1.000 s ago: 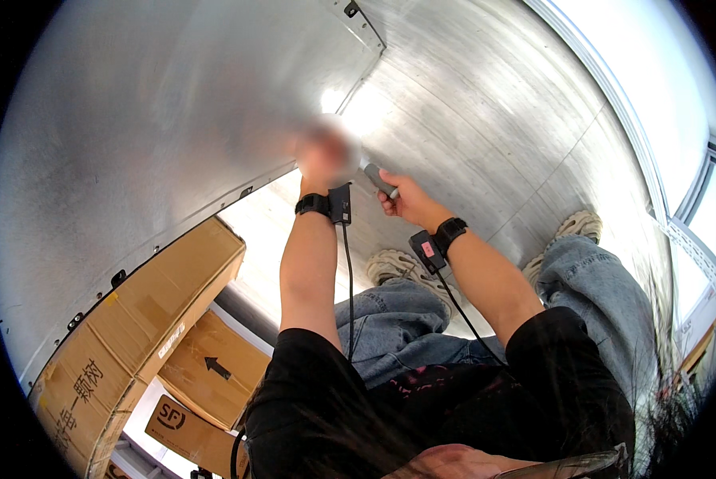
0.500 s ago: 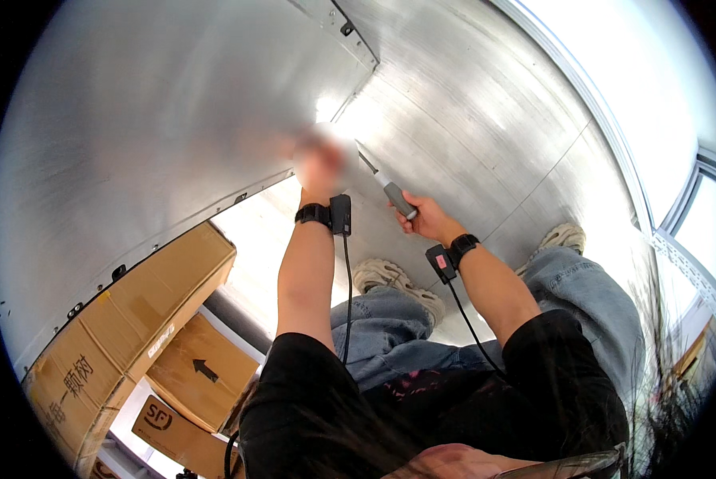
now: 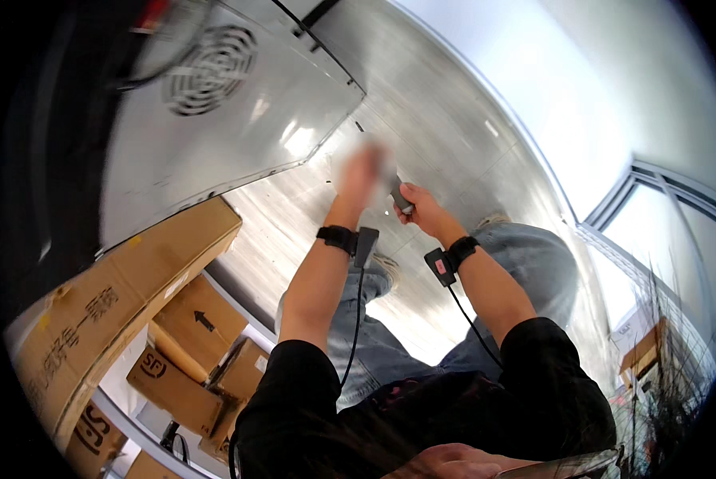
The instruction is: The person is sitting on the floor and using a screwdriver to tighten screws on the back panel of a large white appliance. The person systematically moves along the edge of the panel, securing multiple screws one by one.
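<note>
My right hand [image 3: 423, 211] is closed round the grey handle of a screwdriver [image 3: 403, 199], whose dark shaft points up and to the left. Close beside the shaft is my left hand [image 3: 362, 174]. A blur covers its fingers, so I cannot tell whether they touch the screwdriver or hold anything. A thin dark tip [image 3: 359, 126] shows just beyond that blur. Up and to the left of both hands stands a metal cabinet [image 3: 294, 104] with a round vent grille [image 3: 212, 70] in its panel. Its lower edge lies near my left hand.
A long cardboard box [image 3: 126, 295] lies below the cabinet, at my left. Several smaller cartons [image 3: 198, 327] are stacked on a shelf under it. Grey plank flooring [image 3: 446, 120] runs along a white wall [image 3: 549, 104] on the right. Cables hang from both wristbands.
My left hand has come away from the cabinet's edge, rightward to the screwdriver's shaft. My view has shifted, showing the cabinet's vent grille. The right hand keeps its grip on the handle.
</note>
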